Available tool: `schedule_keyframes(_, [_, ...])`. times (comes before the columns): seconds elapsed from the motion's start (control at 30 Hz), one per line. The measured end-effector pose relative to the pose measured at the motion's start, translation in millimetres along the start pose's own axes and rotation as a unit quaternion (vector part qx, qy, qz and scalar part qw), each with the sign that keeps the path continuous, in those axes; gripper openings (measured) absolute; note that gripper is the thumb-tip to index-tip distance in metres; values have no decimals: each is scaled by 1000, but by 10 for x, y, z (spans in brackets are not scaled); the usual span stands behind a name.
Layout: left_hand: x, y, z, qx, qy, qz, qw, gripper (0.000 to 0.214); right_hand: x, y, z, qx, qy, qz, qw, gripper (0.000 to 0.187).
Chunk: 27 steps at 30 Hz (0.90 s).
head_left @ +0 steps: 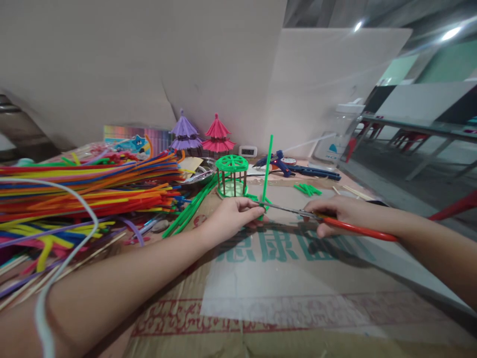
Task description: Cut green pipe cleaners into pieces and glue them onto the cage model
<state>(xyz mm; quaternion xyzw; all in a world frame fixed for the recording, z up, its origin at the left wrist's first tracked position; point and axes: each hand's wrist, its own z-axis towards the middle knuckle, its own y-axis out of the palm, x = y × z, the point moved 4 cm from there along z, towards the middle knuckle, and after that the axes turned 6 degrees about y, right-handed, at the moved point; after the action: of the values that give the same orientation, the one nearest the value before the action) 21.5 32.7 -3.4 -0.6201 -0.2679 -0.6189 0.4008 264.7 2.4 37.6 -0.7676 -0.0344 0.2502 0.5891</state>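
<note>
The green straw (267, 169) is thin, plain and bright, standing over the cardboard-covered table (283, 278), just in front of a green round model (231, 175); its long axis runs near upright, the top leaning slightly right. The left hand (233, 216) pinches its lower end between closed fingertips; the right hand (339, 211) is curled around the red-handled scissors (294, 211), whose blades lie level and reach the straw's base.

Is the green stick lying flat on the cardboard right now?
No, the left hand holds the green stick upright, with the scissors at its base.
</note>
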Motion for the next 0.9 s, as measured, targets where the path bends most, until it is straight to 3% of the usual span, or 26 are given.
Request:
schedule_keyframes(0.17, [-3,-1,-5,5,-4,-9,1000,19,-16,27,5,-51,-1,12,999,39])
schedule_keyframes(0.6, [33,-3,1,36,-11,-51,998,17,69,125,41,-23,-4,57,998,42])
schedule_keyframes(0.9, [51,-38,-2,61,0,-4,998,21,56,87,57,21,1,73,997,38])
